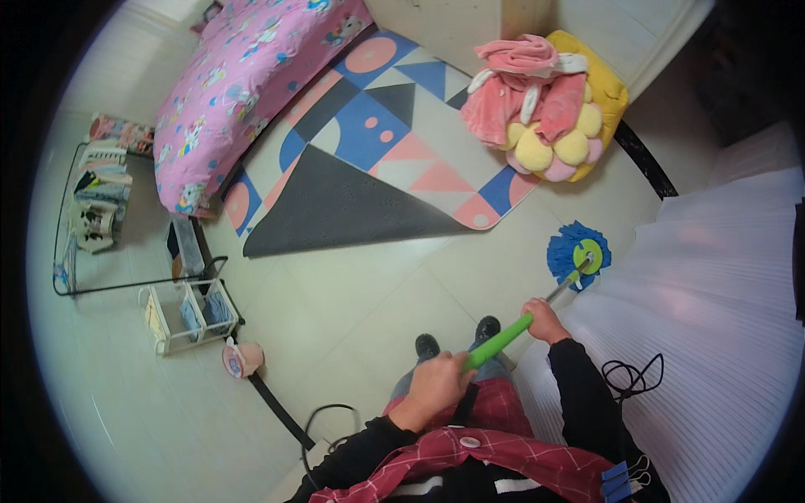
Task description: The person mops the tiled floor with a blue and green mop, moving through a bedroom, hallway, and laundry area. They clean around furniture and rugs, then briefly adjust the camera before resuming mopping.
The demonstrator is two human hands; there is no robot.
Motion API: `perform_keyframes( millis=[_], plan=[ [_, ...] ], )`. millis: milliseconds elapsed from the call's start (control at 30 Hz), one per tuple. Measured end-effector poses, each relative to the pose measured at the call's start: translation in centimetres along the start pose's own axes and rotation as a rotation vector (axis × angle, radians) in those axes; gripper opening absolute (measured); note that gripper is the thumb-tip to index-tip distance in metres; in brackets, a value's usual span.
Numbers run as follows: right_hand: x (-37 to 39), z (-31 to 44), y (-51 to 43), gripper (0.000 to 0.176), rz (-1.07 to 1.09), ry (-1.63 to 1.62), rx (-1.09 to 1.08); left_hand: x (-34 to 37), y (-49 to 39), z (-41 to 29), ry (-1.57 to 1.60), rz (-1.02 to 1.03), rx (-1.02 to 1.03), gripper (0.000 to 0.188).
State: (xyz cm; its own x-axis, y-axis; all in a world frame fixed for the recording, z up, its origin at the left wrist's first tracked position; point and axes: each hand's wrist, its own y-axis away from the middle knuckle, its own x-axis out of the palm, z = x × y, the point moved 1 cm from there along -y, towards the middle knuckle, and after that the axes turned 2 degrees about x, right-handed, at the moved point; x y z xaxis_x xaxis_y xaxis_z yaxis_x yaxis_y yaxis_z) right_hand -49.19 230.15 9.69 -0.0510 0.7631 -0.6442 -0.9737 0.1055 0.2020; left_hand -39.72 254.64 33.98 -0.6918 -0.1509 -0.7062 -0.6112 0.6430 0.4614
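A mop with a green grip (501, 341) slants away from my body towards the right. My left hand (439, 385) is closed around the near end of the grip, in front of my waist. Farther along, where the grip meets the metal pole, my right hand (543, 319) is wrapped around it. The blue mop head (561, 246), with its lime-green disc (590, 256), rests on the tiled floor (377, 298) beside a translucent ribbed curtain (685, 276).
A geometric-patterned rug (434, 148) has its near corner folded over, showing the dark grey underside (339, 210). Pink clothing (525, 88) lies on a yellow cushion (613, 94). A pink-covered bed (245, 88), a clothes rack (132, 289), a white storage cart (192, 314) and a pink bin (248, 359) stand leftward.
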Motion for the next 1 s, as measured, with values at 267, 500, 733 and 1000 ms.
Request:
perform_keyframes(
  millis=[267, 500, 733, 1000],
  plan=[
    [6.2, 5.4, -3.2, 0.001, 0.103, 0.054, -0.047, -4.1, 4.3, 7.3, -0.014, -0.073, -0.082, 0.028],
    [20.5, 19.3, -9.4, 0.006, 0.204, 0.041, -0.227, -12.1, 14.9, 21.8, -0.055, -0.217, -0.203, 0.025],
    [40.6, 44.0, -12.6, 0.007, 0.461, 0.052, -0.349, -19.9, 35.1, 36.5, 0.025, -0.577, -0.565, 0.017],
    [50.3, 60.1, -13.4, 0.010, 0.752, -0.129, -0.607, -21.8, 45.4, 35.9, -0.137, -0.763, -0.985, 0.028]
  ],
)
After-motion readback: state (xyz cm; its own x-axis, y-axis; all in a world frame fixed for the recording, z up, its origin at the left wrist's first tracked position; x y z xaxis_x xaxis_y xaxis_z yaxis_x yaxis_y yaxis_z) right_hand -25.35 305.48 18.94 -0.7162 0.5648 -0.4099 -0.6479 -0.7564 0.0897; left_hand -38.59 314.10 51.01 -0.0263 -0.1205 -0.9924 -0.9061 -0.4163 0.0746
